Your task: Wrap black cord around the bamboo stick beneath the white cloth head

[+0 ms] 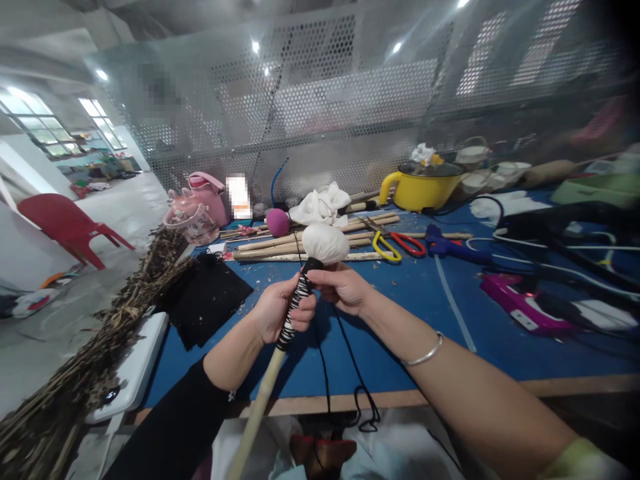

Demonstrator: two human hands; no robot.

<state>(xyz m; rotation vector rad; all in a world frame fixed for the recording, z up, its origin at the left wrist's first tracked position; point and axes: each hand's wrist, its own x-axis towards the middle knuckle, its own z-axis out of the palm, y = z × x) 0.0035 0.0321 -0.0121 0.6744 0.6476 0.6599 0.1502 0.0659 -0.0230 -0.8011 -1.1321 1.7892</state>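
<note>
A pale wooden stick point(263, 393) with a round white cloth-covered head point(325, 244) slants up from my lap. Black cord point(303, 291) is wound around its upper part over something white, with a solid black band below the head. My left hand point(280, 308) is closed around the wound section. Close to the neck, my right hand point(345, 287) has its fingers pinched at the black band, and loose black cord hangs beneath it to the table edge and my lap. The exact grip of its fingertips is partly hidden.
On the blue table point(410, 347) lie several wooden sticks point(280, 248), scissors point(387, 247), a blue glue gun point(455, 248), a magenta power strip point(525, 307) and black cloth point(205, 300). A yellow pot point(427, 187) stands behind. Dried stalks point(100, 333) lie left, beside a white power bank point(133, 367).
</note>
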